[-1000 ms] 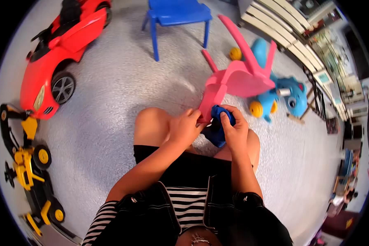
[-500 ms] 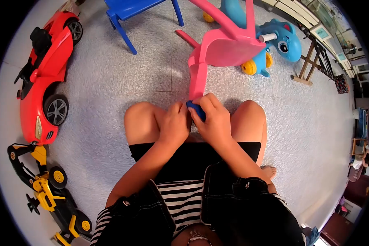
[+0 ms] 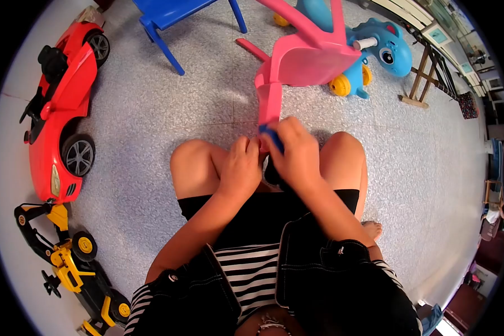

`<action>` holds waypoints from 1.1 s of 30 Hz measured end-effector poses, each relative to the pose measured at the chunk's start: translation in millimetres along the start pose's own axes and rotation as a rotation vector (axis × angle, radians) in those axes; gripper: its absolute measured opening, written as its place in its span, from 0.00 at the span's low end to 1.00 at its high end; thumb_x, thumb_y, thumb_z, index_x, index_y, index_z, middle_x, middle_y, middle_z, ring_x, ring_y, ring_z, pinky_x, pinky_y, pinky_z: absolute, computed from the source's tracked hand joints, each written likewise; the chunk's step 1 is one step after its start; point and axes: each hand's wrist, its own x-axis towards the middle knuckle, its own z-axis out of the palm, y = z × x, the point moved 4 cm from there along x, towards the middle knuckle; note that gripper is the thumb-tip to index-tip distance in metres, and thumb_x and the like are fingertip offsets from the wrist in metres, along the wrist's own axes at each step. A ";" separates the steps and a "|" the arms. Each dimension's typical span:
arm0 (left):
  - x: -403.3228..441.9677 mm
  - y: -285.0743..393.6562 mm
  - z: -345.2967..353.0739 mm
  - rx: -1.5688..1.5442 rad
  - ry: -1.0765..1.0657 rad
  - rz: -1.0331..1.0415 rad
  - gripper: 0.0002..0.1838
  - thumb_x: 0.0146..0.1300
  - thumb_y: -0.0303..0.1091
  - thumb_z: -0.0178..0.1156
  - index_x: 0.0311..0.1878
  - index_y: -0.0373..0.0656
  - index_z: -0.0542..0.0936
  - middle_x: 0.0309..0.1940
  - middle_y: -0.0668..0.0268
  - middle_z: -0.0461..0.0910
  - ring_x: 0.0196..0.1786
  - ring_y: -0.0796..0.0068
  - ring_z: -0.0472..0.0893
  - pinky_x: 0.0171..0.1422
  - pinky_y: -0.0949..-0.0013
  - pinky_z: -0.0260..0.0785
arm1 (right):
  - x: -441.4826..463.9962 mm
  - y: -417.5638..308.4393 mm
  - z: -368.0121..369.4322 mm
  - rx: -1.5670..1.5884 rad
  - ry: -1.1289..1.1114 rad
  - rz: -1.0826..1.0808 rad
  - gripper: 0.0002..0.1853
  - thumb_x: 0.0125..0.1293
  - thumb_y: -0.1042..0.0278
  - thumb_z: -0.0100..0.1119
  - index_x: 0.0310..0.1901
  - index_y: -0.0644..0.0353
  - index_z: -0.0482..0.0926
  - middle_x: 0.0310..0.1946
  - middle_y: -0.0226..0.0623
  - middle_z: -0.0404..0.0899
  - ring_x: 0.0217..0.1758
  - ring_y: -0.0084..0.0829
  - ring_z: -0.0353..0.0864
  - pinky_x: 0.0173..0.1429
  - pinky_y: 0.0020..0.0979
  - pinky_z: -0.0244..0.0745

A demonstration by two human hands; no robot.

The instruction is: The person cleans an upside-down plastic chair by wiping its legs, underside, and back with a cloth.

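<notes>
A pink plastic child's chair [image 3: 313, 63] is tipped over in front of me, one leg [image 3: 270, 101] pointing toward my lap. The fingers of my left hand [image 3: 241, 171] are closed around the end of that leg. My right hand [image 3: 297, 151] grips a small blue piece [image 3: 272, 138] against the leg, just above my left hand. Fingers cover most of this blue piece, so its kind is unclear. Both hands are between my bent knees.
A blue child's chair [image 3: 176, 14] stands beyond, with a light-blue ride-on animal [image 3: 383, 50] behind the pink one. On the left are a red toy car [image 3: 61, 117] and a yellow-black toy excavator [image 3: 75, 266]. A wooden-framed folding stand [image 3: 423, 84] is at right.
My right hand and the blue piece have moved slightly up along the chair leg, away from me. My left hand stays at the leg's end. The view has shifted a little.
</notes>
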 end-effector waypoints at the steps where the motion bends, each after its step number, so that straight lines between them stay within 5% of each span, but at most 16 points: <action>1: 1.1 2.0 -1.8 0.004 0.001 0.008 0.19 0.62 0.26 0.63 0.56 0.32 0.76 0.47 0.47 0.75 0.52 0.42 0.78 0.56 0.49 0.73 | 9.3 5.4 -1.9 -0.049 0.063 0.021 0.10 0.60 0.73 0.73 0.41 0.61 0.81 0.35 0.44 0.79 0.36 0.52 0.82 0.38 0.45 0.78; 12: 0.2 -0.8 1.0 -0.038 -0.038 -0.049 0.13 0.65 0.27 0.62 0.50 0.33 0.75 0.46 0.47 0.74 0.51 0.41 0.77 0.57 0.47 0.72 | -11.8 -13.2 -2.1 -0.009 -0.059 -0.055 0.11 0.59 0.71 0.73 0.42 0.60 0.82 0.36 0.42 0.80 0.38 0.49 0.83 0.39 0.43 0.79; 18: 5.0 4.3 -6.8 0.031 0.001 -0.022 0.12 0.67 0.34 0.65 0.44 0.37 0.75 0.42 0.50 0.74 0.48 0.44 0.78 0.52 0.49 0.73 | 37.2 16.7 7.0 -0.104 0.108 -0.003 0.09 0.60 0.68 0.72 0.41 0.56 0.82 0.36 0.41 0.80 0.37 0.47 0.83 0.38 0.44 0.78; 27: 2.4 -4.6 1.4 -0.056 -0.059 0.001 0.16 0.66 0.29 0.63 0.54 0.32 0.75 0.45 0.44 0.74 0.50 0.37 0.76 0.56 0.44 0.71 | -22.0 -18.9 -7.2 0.003 -0.084 -0.077 0.11 0.57 0.73 0.75 0.41 0.57 0.84 0.36 0.38 0.80 0.39 0.46 0.84 0.41 0.40 0.80; 33: 4.6 -2.1 -5.5 -0.015 -0.054 0.004 0.13 0.68 0.33 0.63 0.46 0.33 0.75 0.44 0.45 0.73 0.48 0.39 0.76 0.53 0.46 0.71 | 28.0 7.4 6.4 -0.026 -0.030 0.005 0.09 0.61 0.66 0.74 0.42 0.54 0.86 0.36 0.38 0.79 0.38 0.47 0.83 0.40 0.42 0.79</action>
